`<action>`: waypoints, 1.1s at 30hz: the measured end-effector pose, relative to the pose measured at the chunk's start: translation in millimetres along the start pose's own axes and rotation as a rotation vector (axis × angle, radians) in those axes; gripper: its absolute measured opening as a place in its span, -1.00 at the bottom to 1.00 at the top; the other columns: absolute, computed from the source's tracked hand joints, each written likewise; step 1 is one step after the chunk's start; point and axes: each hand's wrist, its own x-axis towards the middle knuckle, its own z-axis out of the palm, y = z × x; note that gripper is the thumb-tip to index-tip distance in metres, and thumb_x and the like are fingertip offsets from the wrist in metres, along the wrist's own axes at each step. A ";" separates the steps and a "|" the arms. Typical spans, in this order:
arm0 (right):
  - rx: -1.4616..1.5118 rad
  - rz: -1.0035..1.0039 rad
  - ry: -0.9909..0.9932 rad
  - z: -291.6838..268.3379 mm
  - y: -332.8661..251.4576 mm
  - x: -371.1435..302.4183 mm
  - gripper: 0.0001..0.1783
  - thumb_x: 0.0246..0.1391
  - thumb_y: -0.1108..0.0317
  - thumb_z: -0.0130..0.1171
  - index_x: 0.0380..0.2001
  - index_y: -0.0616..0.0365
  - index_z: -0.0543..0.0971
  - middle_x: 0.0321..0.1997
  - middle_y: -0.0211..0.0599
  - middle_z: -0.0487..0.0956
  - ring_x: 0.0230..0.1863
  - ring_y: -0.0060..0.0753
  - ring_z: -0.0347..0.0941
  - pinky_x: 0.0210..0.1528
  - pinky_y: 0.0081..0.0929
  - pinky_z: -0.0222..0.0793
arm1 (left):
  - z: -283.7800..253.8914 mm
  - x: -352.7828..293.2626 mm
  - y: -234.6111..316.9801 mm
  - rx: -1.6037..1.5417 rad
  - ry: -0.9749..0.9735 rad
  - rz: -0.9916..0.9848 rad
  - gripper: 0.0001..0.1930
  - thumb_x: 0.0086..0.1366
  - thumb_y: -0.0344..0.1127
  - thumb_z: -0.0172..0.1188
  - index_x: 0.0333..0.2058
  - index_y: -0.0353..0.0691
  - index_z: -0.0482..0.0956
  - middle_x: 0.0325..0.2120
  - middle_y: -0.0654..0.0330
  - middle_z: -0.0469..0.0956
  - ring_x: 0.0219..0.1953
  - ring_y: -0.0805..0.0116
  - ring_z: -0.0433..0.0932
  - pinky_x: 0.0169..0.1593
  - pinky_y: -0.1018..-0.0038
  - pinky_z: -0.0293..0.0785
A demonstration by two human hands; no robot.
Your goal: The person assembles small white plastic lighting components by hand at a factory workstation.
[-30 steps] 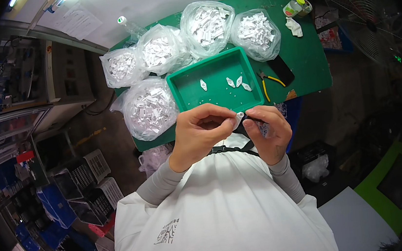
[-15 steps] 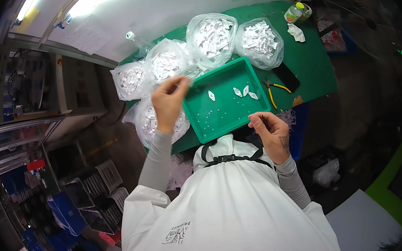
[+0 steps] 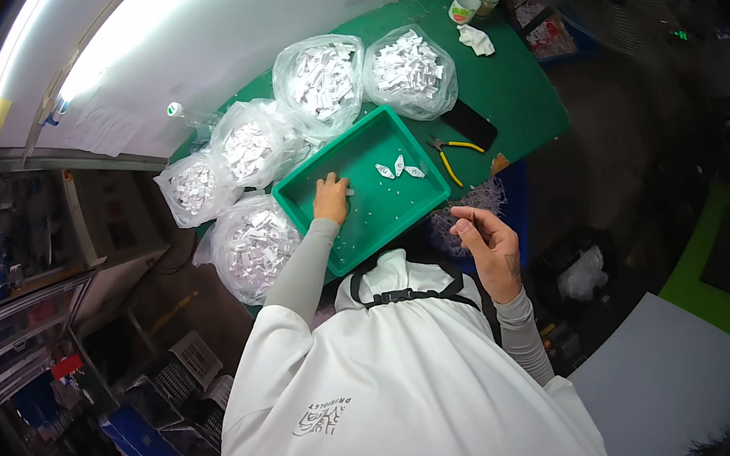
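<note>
My left hand (image 3: 330, 201) reaches into the left part of a shallow green tray (image 3: 395, 235). Its fingers are bent down round a small white plastic piece (image 3: 350, 192), whose edge shows beside the fingertips. To the right in the tray lie three flat white diamond-shaped pieces (image 3: 399, 166), with several tiny white bits scattered on the tray floor. My right hand (image 3: 494, 250) hovers off the tray's near right corner, touching nothing that I can see. Its thumb and forefinger are a little apart, the other fingers curled.
Clear plastic bags full of white pieces (image 3: 320, 81) crowd the tray's far and left sides. Yellow-handled pliers (image 3: 450, 164) and a black phone (image 3: 468, 125) lie right of it. Beyond stand a jar (image 3: 465, 5) and a crumpled white tissue (image 3: 476, 40) on the green table (image 3: 521, 105).
My left hand has come down from above the tray's left edge to the white piece inside. My right thumb and forefinger have moved apart. The whole view has shifted and turned.
</note>
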 end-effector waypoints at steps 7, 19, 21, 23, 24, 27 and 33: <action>0.042 0.053 0.007 5.8 4.6 6.8 -0.64 0.22 0.33 0.19 0.02 0.29 0.54 -0.24 -0.42 0.58 -0.24 -0.72 0.41 -0.16 -0.73 0.33 | -28.8 -26.0 18.1 -0.260 -0.006 -0.131 -0.87 0.15 -0.47 0.23 -0.30 -0.15 0.61 -0.29 0.09 0.53 -0.19 0.02 0.50 -0.13 0.21 0.48; 0.149 -0.187 -0.361 47.1 -25.4 13.5 -0.58 0.07 0.51 0.34 0.03 0.23 0.54 -0.22 -0.44 0.56 -0.34 -0.83 0.31 -0.34 -0.80 0.21 | -217.1 -78.1 131.8 -0.205 0.705 0.564 -0.65 -0.09 -0.53 0.45 -0.25 -0.10 0.71 -0.32 0.31 0.45 -0.23 0.29 0.47 -0.22 0.36 0.48; 0.130 -0.222 -0.371 50.0 -26.7 12.7 -0.61 0.05 0.52 0.36 -0.02 0.23 0.56 -0.26 -0.45 0.56 -0.38 -0.83 0.29 -0.36 -0.79 0.19 | -219.0 -84.9 133.8 -0.176 0.757 0.549 -0.65 -0.12 -0.50 0.48 -0.27 -0.10 0.72 -0.31 0.32 0.44 -0.22 0.31 0.46 -0.22 0.40 0.47; 0.122 -0.288 -0.378 52.6 -28.9 12.6 -0.72 0.05 0.53 0.35 -0.13 0.26 0.61 -0.38 -0.49 0.54 -0.44 -0.83 0.25 -0.41 -0.78 0.14 | -220.0 -91.0 136.0 -0.241 0.766 0.520 -0.62 -0.11 -0.55 0.47 -0.24 -0.17 0.67 -0.31 0.28 0.46 -0.23 0.26 0.50 -0.21 0.39 0.48; 0.124 -0.290 -0.383 53.6 -30.0 11.8 -0.72 0.05 0.53 0.35 -0.13 0.26 0.61 -0.38 -0.49 0.54 -0.44 -0.83 0.25 -0.41 -0.78 0.14 | -218.7 -94.2 140.6 -0.439 0.754 0.381 -0.57 -0.08 -0.60 0.45 -0.17 -0.21 0.60 -0.29 0.24 0.46 -0.23 0.26 0.53 -0.20 0.40 0.50; 0.155 -0.250 -0.322 57.4 -34.4 8.1 -0.78 0.06 0.54 0.35 -0.20 0.27 0.61 -0.46 -0.53 0.52 -0.47 -0.84 0.22 -0.43 -0.77 0.12 | -202.8 -102.0 153.7 -0.934 0.692 0.181 -0.46 0.04 -0.71 0.33 -0.01 -0.27 0.36 -0.21 0.11 0.44 -0.22 0.29 0.60 -0.17 0.44 0.55; 0.136 -0.266 -0.177 64.4 -37.3 2.8 -0.82 0.05 0.54 0.35 -0.25 0.24 0.61 -0.45 -0.55 0.53 -0.49 -0.84 0.21 -0.46 -0.76 0.11 | -212.6 -97.9 167.6 -1.635 0.633 -0.071 -0.52 0.17 -0.65 0.28 0.01 -0.28 0.28 -0.13 0.05 0.50 -0.20 0.33 0.63 -0.10 0.48 0.63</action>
